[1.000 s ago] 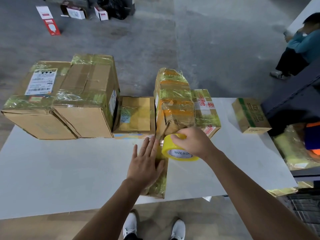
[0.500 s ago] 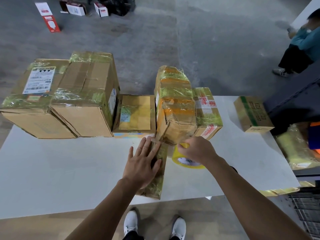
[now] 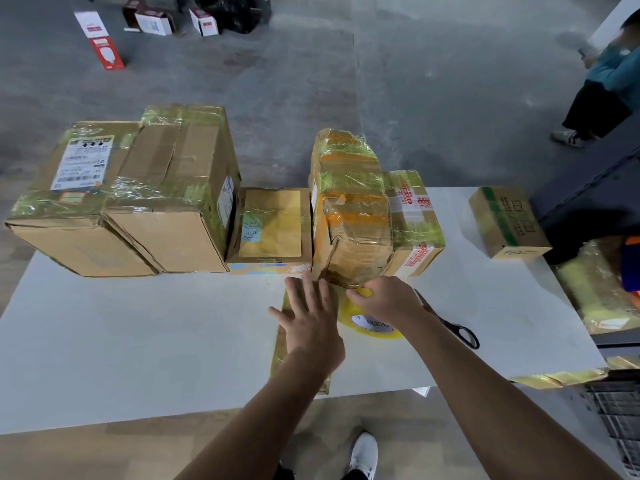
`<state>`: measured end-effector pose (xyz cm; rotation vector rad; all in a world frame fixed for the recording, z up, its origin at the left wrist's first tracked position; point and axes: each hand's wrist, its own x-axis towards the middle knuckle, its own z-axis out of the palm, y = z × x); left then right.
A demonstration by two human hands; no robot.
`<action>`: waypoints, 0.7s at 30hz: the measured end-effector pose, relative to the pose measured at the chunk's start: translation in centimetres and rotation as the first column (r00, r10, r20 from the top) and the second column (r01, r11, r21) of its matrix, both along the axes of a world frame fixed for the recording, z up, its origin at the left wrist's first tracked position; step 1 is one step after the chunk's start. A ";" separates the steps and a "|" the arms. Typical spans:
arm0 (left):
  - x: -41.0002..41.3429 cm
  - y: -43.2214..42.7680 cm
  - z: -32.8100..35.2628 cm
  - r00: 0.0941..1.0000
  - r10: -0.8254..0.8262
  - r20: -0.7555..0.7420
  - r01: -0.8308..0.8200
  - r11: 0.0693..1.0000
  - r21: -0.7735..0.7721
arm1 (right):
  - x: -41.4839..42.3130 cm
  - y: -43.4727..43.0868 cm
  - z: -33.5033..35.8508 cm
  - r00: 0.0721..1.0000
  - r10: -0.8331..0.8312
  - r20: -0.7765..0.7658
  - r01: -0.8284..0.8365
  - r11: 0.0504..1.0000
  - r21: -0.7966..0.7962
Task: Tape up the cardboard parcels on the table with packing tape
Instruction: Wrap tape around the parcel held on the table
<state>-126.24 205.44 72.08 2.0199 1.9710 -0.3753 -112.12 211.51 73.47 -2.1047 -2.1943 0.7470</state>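
While left hand [image 3: 311, 323] lies flat, fingers straight and spread, on the flat tape-wrapped parcel [image 3: 280, 358] at the near edge of the white table [image 3: 138, 341], right hand [image 3: 388, 299] curls over the yellow packing tape roll [image 3: 367, 323] and grips it; roll is just right of that parcel, near the base of the tall taped parcel [image 3: 353, 216]; black-handled scissors [image 3: 453, 330] lie on the table beyond the right wrist.

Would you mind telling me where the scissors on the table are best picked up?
Take the scissors by the black handle loops, reaching from the near right. They lie flat, loops toward the person, blade tips hidden behind the right hand holding the tape.
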 end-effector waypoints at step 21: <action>-2.5 -0.9 -0.8 0.560 0.308 0.769 -0.411 0.909 -0.065 | -0.9 0.0 5.2 0.983 0.122 -0.137 -0.101 0.983 0.153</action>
